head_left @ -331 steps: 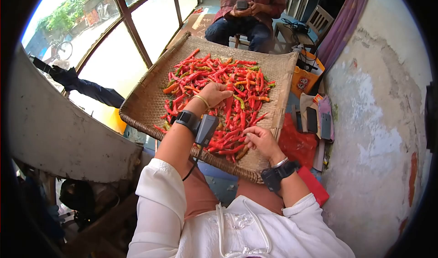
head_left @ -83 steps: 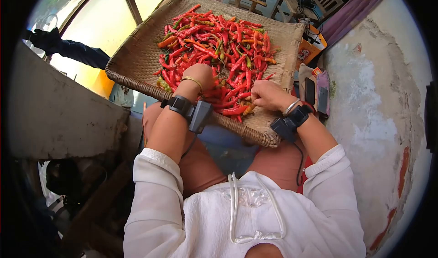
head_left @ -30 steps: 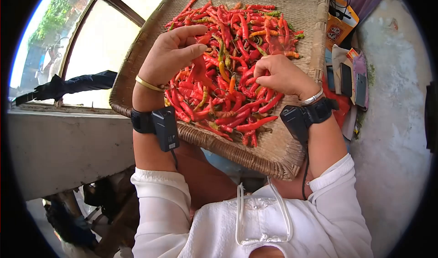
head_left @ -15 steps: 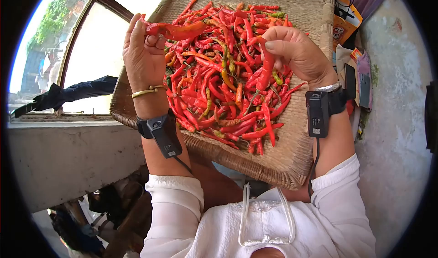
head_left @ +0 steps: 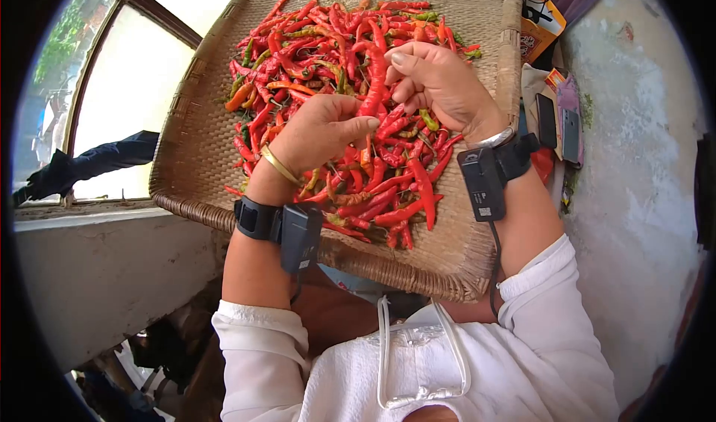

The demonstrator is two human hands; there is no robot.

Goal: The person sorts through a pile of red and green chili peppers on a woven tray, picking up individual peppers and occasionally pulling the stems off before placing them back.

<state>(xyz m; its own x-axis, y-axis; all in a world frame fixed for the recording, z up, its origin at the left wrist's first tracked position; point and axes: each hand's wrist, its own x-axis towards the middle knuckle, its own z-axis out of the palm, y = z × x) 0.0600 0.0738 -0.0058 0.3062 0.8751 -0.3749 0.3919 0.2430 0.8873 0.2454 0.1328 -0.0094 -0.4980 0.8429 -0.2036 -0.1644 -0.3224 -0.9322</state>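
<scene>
A long curved red chili pepper (head_left: 375,75) stands between my hands above the pile. My left hand (head_left: 317,132) pinches its lower end between thumb and fingers. At its upper part, the thumb and index fingertip of my right hand (head_left: 440,86) are pressed together against its side, and the other fingers curl loosely beneath. Under both hands, a heap of chili peppers (head_left: 298,56), mostly red with some green and orange ones, lies on a woven tray (head_left: 477,250). My left hand and wrist hide part of the heap.
To the left are a window (head_left: 104,86) with a sill and a dark folded umbrella (head_left: 112,157). Two phones (head_left: 547,120) and bags stand right of the tray, by a worn wall (head_left: 634,138). A corded black device (head_left: 483,183) is strapped to each forearm.
My left hand has come down and right, and no longer holds the orange-red pepper. It now grips the lower end of a red pepper. My right hand has shifted left. The view moved slightly.
</scene>
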